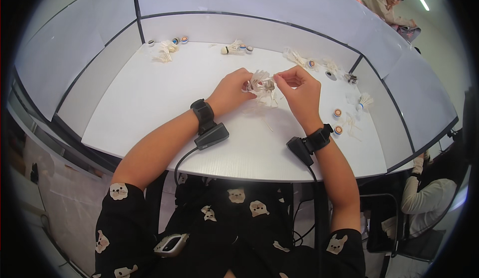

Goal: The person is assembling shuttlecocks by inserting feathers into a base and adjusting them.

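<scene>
In front of me, above the middle of the white table, a worn feather shuttlecock is held up. My left hand grips it from the left, fingers closed around its side. At its right edge, the thumb and fingertips of my right hand are pinched together on the feathers; exactly what lies between them is too small to see. Loose white feathers lie below the hands. The cork end of the held shuttlecock cannot be made out.
A shuttlecock lies at the back, another at the right. Cork bases and feather scraps are scattered about. Low white partition walls surround the table. A person is beyond the partition; another person's sleeve shows at right.
</scene>
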`<move>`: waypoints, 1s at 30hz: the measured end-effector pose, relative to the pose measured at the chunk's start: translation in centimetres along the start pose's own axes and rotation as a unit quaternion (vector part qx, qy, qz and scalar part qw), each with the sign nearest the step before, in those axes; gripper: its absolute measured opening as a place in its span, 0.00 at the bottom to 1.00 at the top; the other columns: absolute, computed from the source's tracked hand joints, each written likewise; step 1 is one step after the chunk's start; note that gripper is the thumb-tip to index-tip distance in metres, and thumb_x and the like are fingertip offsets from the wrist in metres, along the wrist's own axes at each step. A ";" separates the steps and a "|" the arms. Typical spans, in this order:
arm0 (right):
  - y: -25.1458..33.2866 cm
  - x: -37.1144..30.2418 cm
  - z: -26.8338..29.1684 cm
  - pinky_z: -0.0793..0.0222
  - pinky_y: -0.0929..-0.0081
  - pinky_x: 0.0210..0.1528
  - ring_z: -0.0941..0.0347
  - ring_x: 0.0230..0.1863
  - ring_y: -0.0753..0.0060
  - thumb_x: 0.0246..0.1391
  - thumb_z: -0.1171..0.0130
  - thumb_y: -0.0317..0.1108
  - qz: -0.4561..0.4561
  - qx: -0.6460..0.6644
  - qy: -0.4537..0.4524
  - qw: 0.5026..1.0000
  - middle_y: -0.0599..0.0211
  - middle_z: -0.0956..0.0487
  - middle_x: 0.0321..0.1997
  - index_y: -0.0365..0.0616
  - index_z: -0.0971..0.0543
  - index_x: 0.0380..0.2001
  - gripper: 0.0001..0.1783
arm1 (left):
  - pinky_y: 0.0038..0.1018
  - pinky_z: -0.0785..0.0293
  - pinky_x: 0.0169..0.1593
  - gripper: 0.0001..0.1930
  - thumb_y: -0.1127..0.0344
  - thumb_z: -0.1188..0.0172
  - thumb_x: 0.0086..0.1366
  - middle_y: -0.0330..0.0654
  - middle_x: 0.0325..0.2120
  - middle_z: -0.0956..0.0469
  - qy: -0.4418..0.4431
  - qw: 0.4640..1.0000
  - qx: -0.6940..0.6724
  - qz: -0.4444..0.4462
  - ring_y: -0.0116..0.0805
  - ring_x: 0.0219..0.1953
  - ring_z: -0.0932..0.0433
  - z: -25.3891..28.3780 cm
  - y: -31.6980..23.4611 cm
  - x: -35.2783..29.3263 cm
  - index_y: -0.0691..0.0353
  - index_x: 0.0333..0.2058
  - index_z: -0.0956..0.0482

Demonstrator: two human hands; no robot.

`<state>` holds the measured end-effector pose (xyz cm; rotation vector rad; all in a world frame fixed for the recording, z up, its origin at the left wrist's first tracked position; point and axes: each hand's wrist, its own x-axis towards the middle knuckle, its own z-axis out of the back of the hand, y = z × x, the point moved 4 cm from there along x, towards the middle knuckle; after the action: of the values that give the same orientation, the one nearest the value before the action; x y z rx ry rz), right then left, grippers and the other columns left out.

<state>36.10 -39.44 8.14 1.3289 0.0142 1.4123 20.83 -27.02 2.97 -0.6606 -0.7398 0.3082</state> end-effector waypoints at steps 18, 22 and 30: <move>-0.3 0.1 0.1 0.20 0.80 0.42 0.15 0.36 0.75 0.57 0.32 0.27 -0.015 -0.017 0.008 1.000 0.62 0.14 0.33 0.35 0.20 0.31 0.07 | 0.35 0.24 0.49 0.20 0.70 0.27 0.54 0.44 0.39 0.22 0.010 0.999 -0.032 0.011 0.42 0.41 0.22 -0.5 0.7 -0.1 0.57 0.48 0.16; -0.4 0.1 0.2 0.20 0.80 0.42 0.15 0.36 0.76 0.57 0.32 0.27 -0.010 -0.035 -0.003 0.999 0.62 0.14 0.33 0.35 0.20 0.32 0.07 | 0.35 0.23 0.49 0.21 0.72 0.27 0.54 0.45 0.39 0.22 0.006 1.000 -0.029 0.003 0.43 0.42 0.21 -0.4 0.2 0.0 0.58 0.49 0.17; -0.5 0.2 0.2 0.20 0.80 0.42 0.15 0.36 0.75 0.58 0.31 0.28 -0.018 -0.031 -0.013 0.999 0.62 0.14 0.33 0.35 0.19 0.31 0.08 | 0.35 0.23 0.49 0.20 0.70 0.27 0.55 0.45 0.39 0.23 0.003 1.000 -0.015 0.000 0.43 0.42 0.21 -0.3 0.1 0.0 0.58 0.48 0.17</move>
<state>36.63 -39.19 8.02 1.2894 -0.0216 1.3542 21.02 -27.02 2.75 -0.6885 -0.7397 0.2951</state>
